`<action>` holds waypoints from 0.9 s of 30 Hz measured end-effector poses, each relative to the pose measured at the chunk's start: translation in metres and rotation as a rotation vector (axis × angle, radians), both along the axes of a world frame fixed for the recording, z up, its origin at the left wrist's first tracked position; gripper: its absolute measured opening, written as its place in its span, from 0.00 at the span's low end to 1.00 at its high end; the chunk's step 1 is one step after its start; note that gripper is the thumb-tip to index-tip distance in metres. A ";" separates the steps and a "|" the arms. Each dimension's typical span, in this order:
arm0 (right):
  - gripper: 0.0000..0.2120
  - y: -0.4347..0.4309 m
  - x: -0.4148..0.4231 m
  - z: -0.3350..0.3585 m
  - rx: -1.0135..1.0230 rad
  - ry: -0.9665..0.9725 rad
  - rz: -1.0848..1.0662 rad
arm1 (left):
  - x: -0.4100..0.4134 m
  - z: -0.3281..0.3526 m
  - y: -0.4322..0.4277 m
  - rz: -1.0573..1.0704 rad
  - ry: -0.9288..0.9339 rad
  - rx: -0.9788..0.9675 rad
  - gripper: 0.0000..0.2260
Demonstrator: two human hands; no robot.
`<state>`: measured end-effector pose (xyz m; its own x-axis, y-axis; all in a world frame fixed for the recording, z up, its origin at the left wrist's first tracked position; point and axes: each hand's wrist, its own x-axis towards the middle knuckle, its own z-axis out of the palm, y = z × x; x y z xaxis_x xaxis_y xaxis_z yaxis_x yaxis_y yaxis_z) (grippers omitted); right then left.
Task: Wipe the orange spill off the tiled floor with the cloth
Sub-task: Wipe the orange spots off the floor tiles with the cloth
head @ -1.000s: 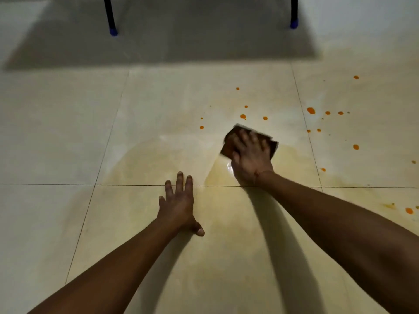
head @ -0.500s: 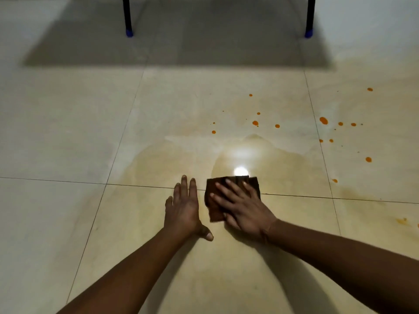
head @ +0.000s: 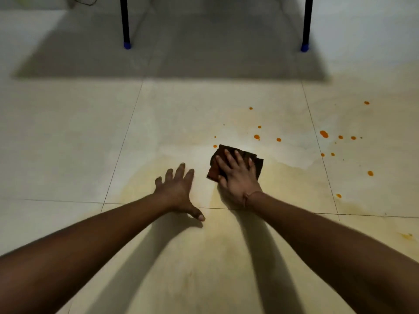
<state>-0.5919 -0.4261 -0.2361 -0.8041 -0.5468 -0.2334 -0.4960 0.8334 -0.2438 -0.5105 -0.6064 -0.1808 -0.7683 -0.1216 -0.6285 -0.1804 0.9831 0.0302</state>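
Observation:
A dark brown folded cloth (head: 215, 168) lies flat on the pale tiled floor (head: 68, 143). My right hand (head: 237, 177) presses down on it with fingers spread, covering most of it. My left hand (head: 178, 189) rests flat on the floor just left of the cloth, fingers apart, holding nothing. Orange drops (head: 256, 137) dot the tiles beyond the cloth, and more orange drops (head: 323, 133) lie to the right. A yellowish smeared film (head: 283, 189) covers the tiles around both hands.
Two black furniture legs with blue feet stand at the far side, the left leg (head: 125, 23) and the right leg (head: 306, 23), with a dark shadow beneath them. A small orange smear (head: 407, 236) sits at the near right.
My right hand has pushed the cloth away from me, from the tile joint beside my left hand up towards the orange drops. My left hand has stayed flat on the floor.

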 end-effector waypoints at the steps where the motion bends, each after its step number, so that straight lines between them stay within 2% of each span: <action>1: 0.29 0.001 0.011 -0.002 -0.017 0.017 0.019 | -0.012 -0.003 -0.009 0.045 0.007 0.018 0.64; 4: 0.31 0.039 0.056 0.003 -0.003 -0.046 0.243 | -0.044 -0.013 -0.031 0.118 -0.018 0.053 0.69; 5: 0.31 0.044 0.052 0.005 0.020 -0.081 0.254 | -0.050 -0.014 -0.033 0.118 -0.033 0.048 0.70; 11: 0.29 -0.063 -0.050 0.001 -0.020 -0.042 -0.038 | -0.071 -0.027 -0.025 0.161 -0.151 0.037 0.73; 13: 0.30 -0.056 -0.031 -0.002 -0.043 -0.032 -0.002 | -0.076 -0.032 -0.026 0.183 -0.160 0.058 0.73; 16: 0.30 -0.021 0.035 0.004 0.028 -0.119 0.098 | -0.074 -0.030 -0.029 0.193 -0.163 0.088 0.73; 19: 0.31 -0.020 0.042 0.014 0.112 -0.225 0.072 | -0.076 -0.024 -0.027 0.216 -0.200 0.078 0.72; 23: 0.32 -0.021 0.019 0.016 0.099 -0.206 0.168 | -0.089 -0.021 -0.019 0.268 -0.303 0.046 0.75; 27: 0.27 -0.074 -0.090 -0.001 -0.005 -0.037 0.014 | -0.101 -0.024 -0.012 0.288 -0.368 0.006 0.77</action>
<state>-0.6822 -0.5005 -0.2368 -0.7872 -0.5594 -0.2596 -0.4984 0.8250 -0.2663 -0.6111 -0.6188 -0.2045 -0.4299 -0.2927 -0.8541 -0.4453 0.8917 -0.0815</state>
